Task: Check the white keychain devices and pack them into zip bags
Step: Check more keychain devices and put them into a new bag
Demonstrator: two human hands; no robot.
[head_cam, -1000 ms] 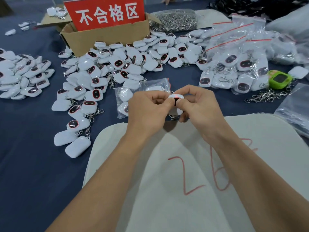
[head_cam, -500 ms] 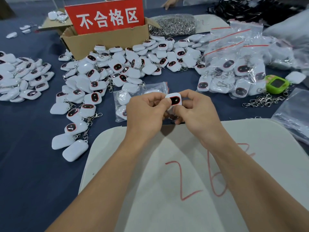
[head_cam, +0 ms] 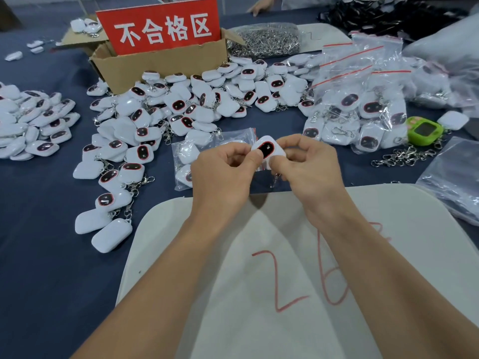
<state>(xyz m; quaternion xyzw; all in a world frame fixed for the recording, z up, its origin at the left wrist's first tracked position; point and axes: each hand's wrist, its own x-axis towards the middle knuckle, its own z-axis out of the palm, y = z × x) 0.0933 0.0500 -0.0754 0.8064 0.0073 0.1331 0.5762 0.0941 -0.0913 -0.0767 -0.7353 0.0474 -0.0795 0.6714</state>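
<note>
Pinching one white keychain device (head_cam: 268, 149) mid-frame, both the left hand (head_cam: 223, 174) and right hand (head_cam: 308, 167) inspect it. Filled zip bags (head_cam: 363, 104) sit upper right; many loose devices (head_cam: 166, 110) probably remain unpacked.

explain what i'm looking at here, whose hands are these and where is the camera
There is no machine here: a person works bare-handed, filmed by a camera on their head, looking down. The left hand and right hand both pinch one small white plastic keychain device with a dark oval screen. On the dark blue cloth lie heaps of loose devices like it, clear zip bags already filled, a brown cardboard box with a red sign, and one green device. Nearest lies a white board with red numerals.
</note>
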